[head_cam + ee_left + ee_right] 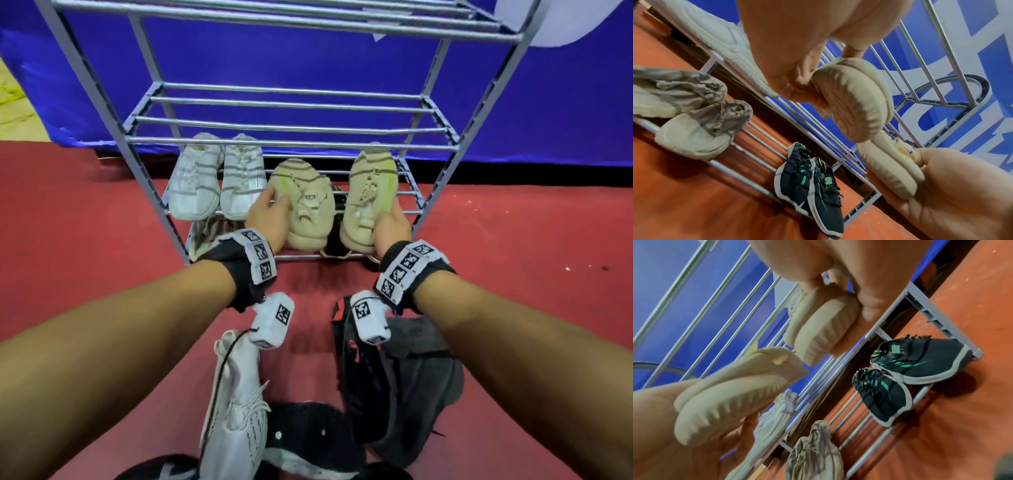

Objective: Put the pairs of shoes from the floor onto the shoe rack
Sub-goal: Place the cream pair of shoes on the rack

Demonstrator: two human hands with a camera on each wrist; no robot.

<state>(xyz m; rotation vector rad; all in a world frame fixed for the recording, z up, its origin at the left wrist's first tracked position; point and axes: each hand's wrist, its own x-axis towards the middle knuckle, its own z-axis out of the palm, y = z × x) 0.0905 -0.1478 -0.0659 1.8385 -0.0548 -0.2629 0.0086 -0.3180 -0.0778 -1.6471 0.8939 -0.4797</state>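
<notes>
Nearly Shelved: Beige Pair Heads For The Rack

Head view: the left hand [270, 219] and right hand [390, 228] each grasp one beige shoe [308, 209] by its side, toes aimed at the shoe rack [291, 147], beside the white pair [219, 181].

Left wrist: fingers [797, 78] pinch the sole, above black-green sneakers [809, 178].

Right wrist: the other beige shoe [818, 324] is held over the rails, presumably for level setting-down.

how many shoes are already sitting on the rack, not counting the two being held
6. Two white shoes on the second-lowest shelf's left; a grey-beige pair and a black-green pair on the bottom shelf. Others may be hidden.
</notes>
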